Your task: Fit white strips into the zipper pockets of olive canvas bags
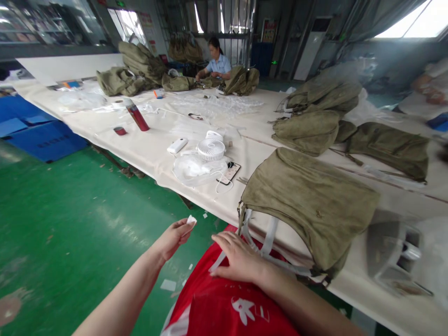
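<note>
My left hand (177, 237) is closed in a pinch on a small white scrap (191, 219), held over the green floor beyond the table's edge. My right hand (238, 256) has its fingers apart, over the red apron (224, 298) at my lap, with a pale strap passing by its fingers. Just beyond it, an olive-green bag (308, 196) lies on the table, partly over the front edge. Its light straps (269, 235) hang down beside my right hand.
On the cream table (206, 198) are a white fan (211, 149), a phone (229, 173), a red bottle (138, 116) and more green bags (308, 133). A tape dispenser (402, 252) is at right. A person (219, 63) sits at the far side. Blue boxes (45, 135) stand left.
</note>
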`<state>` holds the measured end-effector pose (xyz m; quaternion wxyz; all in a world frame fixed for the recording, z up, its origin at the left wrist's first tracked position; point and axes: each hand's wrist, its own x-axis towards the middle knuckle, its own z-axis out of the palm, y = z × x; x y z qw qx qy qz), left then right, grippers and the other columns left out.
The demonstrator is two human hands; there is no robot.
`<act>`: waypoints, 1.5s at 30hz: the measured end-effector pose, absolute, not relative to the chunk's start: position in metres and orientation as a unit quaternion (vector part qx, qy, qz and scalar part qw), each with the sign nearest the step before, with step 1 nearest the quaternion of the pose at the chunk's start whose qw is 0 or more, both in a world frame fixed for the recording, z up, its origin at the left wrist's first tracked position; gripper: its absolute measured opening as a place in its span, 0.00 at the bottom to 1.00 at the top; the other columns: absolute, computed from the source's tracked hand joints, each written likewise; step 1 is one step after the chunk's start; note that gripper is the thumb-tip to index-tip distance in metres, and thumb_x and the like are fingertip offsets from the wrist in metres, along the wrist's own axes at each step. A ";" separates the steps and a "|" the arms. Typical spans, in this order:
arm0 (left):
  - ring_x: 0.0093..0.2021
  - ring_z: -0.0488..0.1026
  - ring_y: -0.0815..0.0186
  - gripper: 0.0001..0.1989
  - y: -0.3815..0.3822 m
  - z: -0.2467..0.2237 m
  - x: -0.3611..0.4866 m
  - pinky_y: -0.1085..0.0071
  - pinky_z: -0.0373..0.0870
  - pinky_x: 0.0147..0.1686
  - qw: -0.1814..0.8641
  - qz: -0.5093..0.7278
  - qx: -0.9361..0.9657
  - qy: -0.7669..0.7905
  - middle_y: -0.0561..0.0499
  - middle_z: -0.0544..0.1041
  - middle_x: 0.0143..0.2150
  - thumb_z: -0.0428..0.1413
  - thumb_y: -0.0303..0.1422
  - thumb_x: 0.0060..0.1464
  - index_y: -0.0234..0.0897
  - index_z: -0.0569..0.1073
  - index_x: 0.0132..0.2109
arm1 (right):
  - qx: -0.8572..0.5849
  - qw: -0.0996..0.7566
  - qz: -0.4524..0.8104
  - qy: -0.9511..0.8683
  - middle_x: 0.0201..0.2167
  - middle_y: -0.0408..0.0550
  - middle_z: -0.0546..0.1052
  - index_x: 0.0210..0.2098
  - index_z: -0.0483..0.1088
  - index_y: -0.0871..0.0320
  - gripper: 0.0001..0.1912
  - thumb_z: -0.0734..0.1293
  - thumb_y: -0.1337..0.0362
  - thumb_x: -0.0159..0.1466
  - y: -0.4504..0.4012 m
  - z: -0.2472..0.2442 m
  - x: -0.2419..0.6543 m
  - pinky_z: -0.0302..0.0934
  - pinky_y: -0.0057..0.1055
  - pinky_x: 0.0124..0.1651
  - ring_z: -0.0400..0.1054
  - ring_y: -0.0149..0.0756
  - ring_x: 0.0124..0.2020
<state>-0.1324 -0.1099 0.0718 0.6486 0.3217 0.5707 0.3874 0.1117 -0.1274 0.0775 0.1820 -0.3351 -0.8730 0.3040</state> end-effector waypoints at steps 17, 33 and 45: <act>0.35 0.68 0.63 0.16 0.018 0.106 0.034 0.70 0.64 0.35 0.398 0.262 0.689 0.546 0.51 0.72 0.30 0.55 0.46 0.45 0.36 0.72 0.29 | -0.736 0.403 0.018 -0.544 0.44 0.52 0.75 0.41 0.73 0.55 0.12 0.63 0.58 0.62 -0.152 0.056 0.340 0.60 0.43 0.54 0.67 0.42 0.47; 0.34 0.75 0.57 0.22 0.036 0.043 0.038 0.71 0.66 0.31 0.396 0.159 0.635 0.644 0.51 0.79 0.27 0.53 0.51 0.43 0.37 0.78 0.33 | -0.772 0.409 0.082 -0.479 0.53 0.53 0.68 0.60 0.56 0.56 0.29 0.61 0.62 0.60 -0.118 -0.012 0.347 0.61 0.41 0.55 0.64 0.42 0.53; 0.48 0.72 0.65 0.11 0.020 0.088 0.104 0.68 0.65 0.52 0.211 0.205 0.910 0.292 0.49 0.77 0.47 0.49 0.35 0.59 0.40 0.76 0.39 | -0.832 0.188 0.011 -0.521 0.31 0.49 0.74 0.40 0.66 0.59 0.08 0.63 0.64 0.62 -0.069 0.056 0.309 0.57 0.30 0.35 0.69 0.38 0.33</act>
